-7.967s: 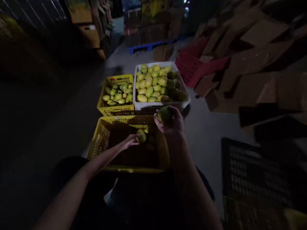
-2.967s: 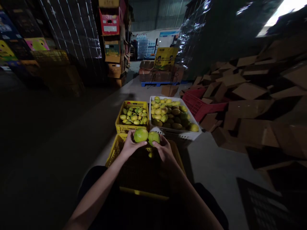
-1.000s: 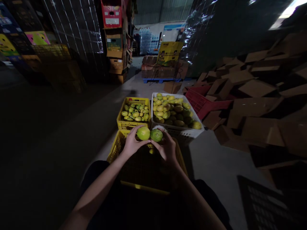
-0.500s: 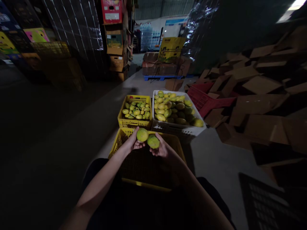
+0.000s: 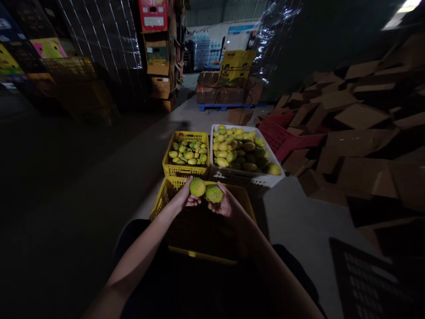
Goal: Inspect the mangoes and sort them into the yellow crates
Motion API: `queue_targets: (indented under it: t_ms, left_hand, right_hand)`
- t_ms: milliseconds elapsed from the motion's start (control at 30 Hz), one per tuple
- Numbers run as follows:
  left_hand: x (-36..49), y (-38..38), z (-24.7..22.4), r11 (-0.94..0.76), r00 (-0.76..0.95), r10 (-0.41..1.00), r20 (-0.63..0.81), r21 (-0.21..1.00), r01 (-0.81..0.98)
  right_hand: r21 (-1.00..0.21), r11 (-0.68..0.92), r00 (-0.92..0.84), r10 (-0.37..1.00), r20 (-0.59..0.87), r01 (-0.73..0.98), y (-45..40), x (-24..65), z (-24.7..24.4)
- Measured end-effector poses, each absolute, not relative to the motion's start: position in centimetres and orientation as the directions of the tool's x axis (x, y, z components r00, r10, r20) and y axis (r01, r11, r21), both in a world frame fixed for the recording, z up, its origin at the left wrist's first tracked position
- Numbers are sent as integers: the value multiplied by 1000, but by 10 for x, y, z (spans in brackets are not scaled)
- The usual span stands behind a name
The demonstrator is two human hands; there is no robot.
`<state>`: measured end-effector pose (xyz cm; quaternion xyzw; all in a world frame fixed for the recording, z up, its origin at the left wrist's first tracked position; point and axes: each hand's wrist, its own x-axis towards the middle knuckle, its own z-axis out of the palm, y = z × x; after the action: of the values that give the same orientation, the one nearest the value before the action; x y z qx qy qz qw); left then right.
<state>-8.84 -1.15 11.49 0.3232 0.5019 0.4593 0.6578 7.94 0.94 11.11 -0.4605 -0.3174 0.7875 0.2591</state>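
My left hand [image 5: 185, 197] is closed around a yellow-green mango [image 5: 198, 187], its rounded end facing up. Close beside it, my right hand [image 5: 226, 204] grips a greener mango [image 5: 214, 193] with darker marks on its skin. Both fruits are held above the near yellow crate [image 5: 159, 203], whose inside is mostly in dark shadow. Beyond it stand a smaller-looking yellow crate [image 5: 186, 172] with mangoes [image 5: 188, 155] in it and a white crate [image 5: 247, 176] heaped with mangoes [image 5: 232, 145].
Flattened and open cardboard boxes [image 5: 361, 117] lie piled on the right, with a red crate [image 5: 282, 137] among them. Stacked cartons [image 5: 161, 86] rise at the back left. A blue pallet [image 5: 226, 106] bears boxes behind the crates. Dim concrete floor surrounds everything.
In my right hand the greener mango has turned, so more of its length shows sideways. My left hand and its mango stay nearly where they were.
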Motion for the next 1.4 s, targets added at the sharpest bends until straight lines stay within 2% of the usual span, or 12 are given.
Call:
queue_targets:
  t_ms: [100, 333, 467, 633, 767, 933, 1067, 1233, 1400]
  left_hand:
    - [-88, -15, 124, 518, 73, 855, -513, 841, -155]
    - [-88, -19, 132, 345, 13, 938, -347, 928, -137]
    - [-89, -20, 128, 172, -23, 984, -176, 979, -109]
    - [-93, -18, 122, -114, -170, 978, 118, 993, 30]
    - [-94, -19, 122, -281, -154, 939, 307, 945, 169]
    - [-94, -20, 121, -369, -166, 899, 405, 905, 211]
    - [-94, -18, 122, -364, -185, 909, 374, 927, 86]
    - [-95, -20, 128, -155, -128, 984, 127, 959, -236]
    - [-99, -20, 129, 50, 0, 998, -56, 875, -481]
  right_hand:
    - [-741, -666, -423, 698, -577, -87, 8, 78, 117]
    - [-831, -526, -402, 812, -424, -184, 2, 79, 117]
    - [-903, -363, -324, 904, -280, -232, -3, 81, 119]
    - [-983, -62, -67, 996, -51, -171, -2, 78, 117]
    - [-986, 162, 75, 985, 158, -44, 0, 75, 105]
    - [-960, 279, 102, 954, 281, 36, 1, 76, 97]
    - [-957, 274, 47, 961, 271, -99, 0, 80, 108]
    - [-961, 159, -80, 980, 181, -227, -2, 92, 126]
    - [-935, 66, -75, 992, 98, -349, 0, 99, 130]
